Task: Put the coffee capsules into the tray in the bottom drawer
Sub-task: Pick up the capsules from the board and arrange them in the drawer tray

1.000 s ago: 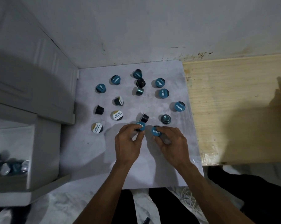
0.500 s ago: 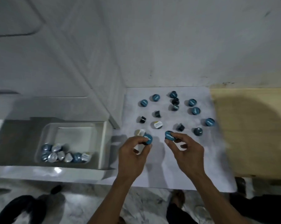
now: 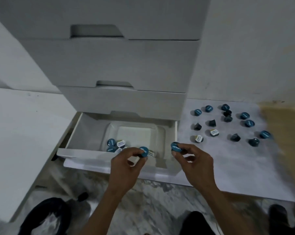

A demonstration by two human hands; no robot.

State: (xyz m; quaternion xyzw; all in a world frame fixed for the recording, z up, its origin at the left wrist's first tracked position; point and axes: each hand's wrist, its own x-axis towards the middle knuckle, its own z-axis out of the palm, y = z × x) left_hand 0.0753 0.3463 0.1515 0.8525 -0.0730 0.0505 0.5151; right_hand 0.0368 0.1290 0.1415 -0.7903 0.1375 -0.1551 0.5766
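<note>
My left hand (image 3: 126, 164) pinches a blue-lidded coffee capsule (image 3: 143, 151) over the front edge of the open bottom drawer (image 3: 78, 153). My right hand (image 3: 193, 161) pinches a second blue capsule (image 3: 176, 147) just above the drawer's right front corner. Inside the drawer sits a clear plastic tray (image 3: 157, 131) with several capsules (image 3: 115, 144) heaped at its near left side. More capsules (image 3: 226, 124), blue-lidded, white-lidded and dark ones, lie scattered on a white sheet (image 3: 236, 160) to the right.
A white drawer cabinet (image 3: 123, 65) with two closed drawers stands above the open one. A white board (image 3: 19, 133) lies to the left. Wooden floor (image 3: 285, 126) borders the sheet at far right. Marble floor and dark-clad knees show at the bottom.
Both hands lifted a capsule each off the sheet and carried them left to the open drawer. My view swung left, bringing the cabinet and the tray to the centre.
</note>
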